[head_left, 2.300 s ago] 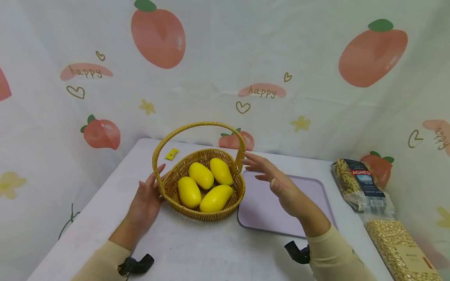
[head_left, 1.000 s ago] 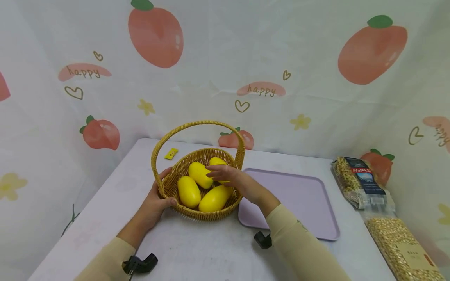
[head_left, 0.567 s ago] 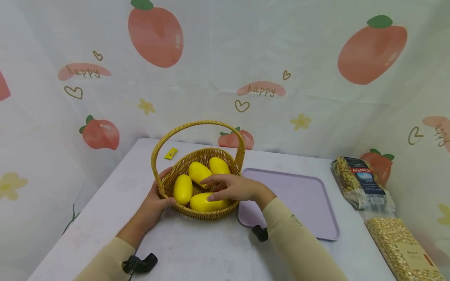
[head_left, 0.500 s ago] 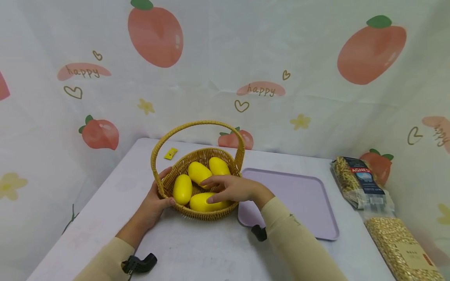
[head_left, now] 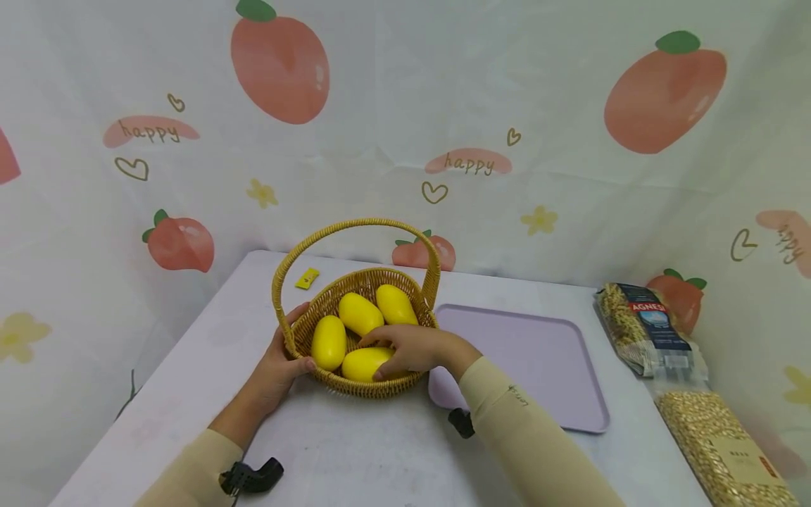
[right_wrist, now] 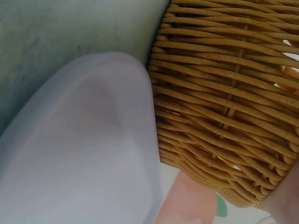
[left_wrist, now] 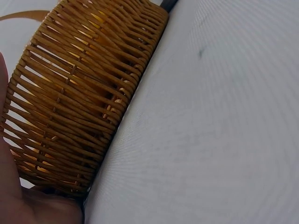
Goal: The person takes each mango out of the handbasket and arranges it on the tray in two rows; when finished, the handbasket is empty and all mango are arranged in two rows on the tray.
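I'm gripping the basket [head_left: 329, 310] rim at its 9 o'clock w/ my left hand [head_left: 279, 362], thumb hooked over the edge. My right hand [head_left: 415, 348] is reaching in from 3 o'clock, fingers curling round the nearest mango [head_left: 364, 363] at the basket's 6 o'clock. Three more mangoes are lying behind it. Tray [head_left: 538, 352] is sitting just beside the basket at 3 o'clock; grain bags [head_left: 652, 331] well apart, far right.

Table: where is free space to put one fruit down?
The lilac tray, between the basket and the two grain bags, is bare. So is the table in front. The basket itself is crowded.
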The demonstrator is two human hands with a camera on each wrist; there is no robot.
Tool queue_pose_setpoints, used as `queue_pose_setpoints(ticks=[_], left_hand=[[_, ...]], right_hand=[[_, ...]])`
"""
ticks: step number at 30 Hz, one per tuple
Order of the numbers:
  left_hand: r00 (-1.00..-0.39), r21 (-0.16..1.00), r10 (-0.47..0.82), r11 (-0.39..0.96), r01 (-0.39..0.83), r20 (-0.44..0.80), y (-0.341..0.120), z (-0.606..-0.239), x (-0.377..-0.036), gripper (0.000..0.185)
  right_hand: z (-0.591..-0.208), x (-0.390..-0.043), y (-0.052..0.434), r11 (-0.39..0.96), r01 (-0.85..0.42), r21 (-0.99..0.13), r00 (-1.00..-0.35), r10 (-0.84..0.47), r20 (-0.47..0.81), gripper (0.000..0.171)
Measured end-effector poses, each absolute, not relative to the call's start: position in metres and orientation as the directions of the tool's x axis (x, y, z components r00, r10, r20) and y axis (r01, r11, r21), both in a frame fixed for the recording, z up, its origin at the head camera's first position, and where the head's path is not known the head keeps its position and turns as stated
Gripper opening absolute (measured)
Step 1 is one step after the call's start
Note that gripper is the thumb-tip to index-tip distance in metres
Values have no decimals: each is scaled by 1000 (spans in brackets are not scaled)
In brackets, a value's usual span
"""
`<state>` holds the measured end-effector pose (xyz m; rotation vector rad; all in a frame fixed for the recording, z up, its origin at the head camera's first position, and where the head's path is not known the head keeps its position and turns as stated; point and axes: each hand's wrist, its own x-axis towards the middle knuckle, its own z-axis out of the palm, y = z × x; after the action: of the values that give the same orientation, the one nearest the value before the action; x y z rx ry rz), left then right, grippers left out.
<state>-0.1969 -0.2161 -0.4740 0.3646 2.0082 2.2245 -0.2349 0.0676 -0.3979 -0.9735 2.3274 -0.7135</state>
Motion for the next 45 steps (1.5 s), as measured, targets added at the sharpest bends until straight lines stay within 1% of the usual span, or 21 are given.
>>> queue_pose_setpoints(ticks=[5, 8, 13, 19, 23, 29, 33, 37, 40, 45], left_hand=[[-964, 993, 246, -95, 74, 96, -215, -473, -195, 88], [-965, 993, 242, -94, 76, 97, -215, -472, -194, 88], [-965, 992, 246, -100, 72, 95, -218, -473, -194, 88], [-962, 991, 253, -108, 80, 105, -220, -474, -193, 89], [-962, 991, 251, -97, 88, 110, -221, -475, -193, 89], [-961, 991, 249, -92, 98, 118, -220, -475, -194, 89], [-961, 991, 250, -81, 105, 122, -217, -474, -194, 90], [-965, 993, 239, -65, 97, 109, -214, -471, -194, 90], [-967, 994, 233, -53, 94, 104, -214, -470, -193, 91], [-966, 994, 232, -50, 101, 110, -216, -470, -193, 90]], right_hand=[[-394, -233, 73, 566, -450, -691, -628, -750, -205, 63], [-392, -233, 77, 526, -409, -746, -655, -738, -161, 66], [-391, -233, 82, 433, -339, -835, -697, -712, -87, 64], [-395, -226, 90, 244, -277, -929, -725, -688, 35, 67], [-397, -217, 98, 82, -242, -967, -750, -648, 133, 66], [-388, -199, 115, -157, -205, -966, -756, -601, 259, 67], [-377, -190, 133, -279, -241, -930, -738, -569, 362, 69], [-368, -185, 151, -312, -308, -899, -744, -510, 432, 68], [-364, -185, 163, -304, -333, -893, -775, -451, 443, 67], [-359, -186, 174, -338, -356, -871, -823, -329, 464, 63]])
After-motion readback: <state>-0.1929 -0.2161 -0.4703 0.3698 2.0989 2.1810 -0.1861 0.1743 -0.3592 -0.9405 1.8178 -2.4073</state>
